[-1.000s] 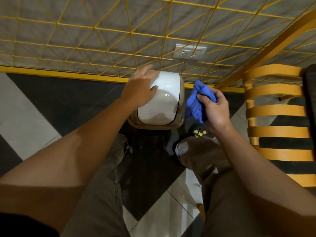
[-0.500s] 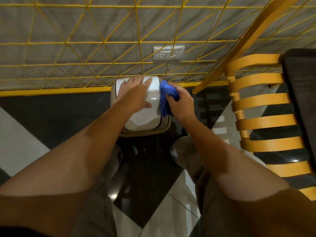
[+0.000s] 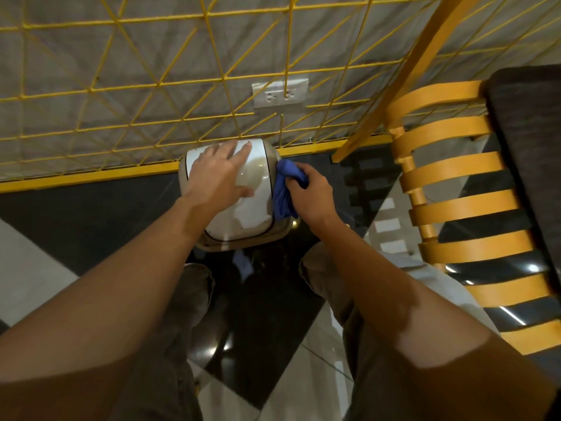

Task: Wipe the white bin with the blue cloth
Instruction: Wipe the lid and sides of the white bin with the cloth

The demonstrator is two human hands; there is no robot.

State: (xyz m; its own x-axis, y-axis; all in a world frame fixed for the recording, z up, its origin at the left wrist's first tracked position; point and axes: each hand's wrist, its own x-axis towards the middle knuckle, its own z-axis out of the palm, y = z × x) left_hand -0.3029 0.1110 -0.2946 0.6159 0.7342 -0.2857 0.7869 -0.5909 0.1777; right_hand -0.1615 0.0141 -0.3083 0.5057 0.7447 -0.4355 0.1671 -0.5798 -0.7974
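The bin (image 3: 243, 214) is glossy white on top, with a few small dark specks and a dull beige-grey rim edged by a thin dark line. The cloth (image 3: 283, 196) is plain deep blue. The wall (image 3: 91, 50) is mottled grey, overlaid by a yellow grid (image 3: 223, 82) of squares cut by diagonals into triangles; the socket (image 3: 280, 94) on it is white. A solid yellow strip (image 3: 91, 177) runs along the wall's foot. The floor (image 3: 76, 220) is shiny black with large white wedges set diagonally. The chair (image 3: 455, 168) has orange-yellow slats, and its cushion (image 3: 531, 147) is dark charcoal. The trousers (image 3: 321, 268) are dull grey-olive.
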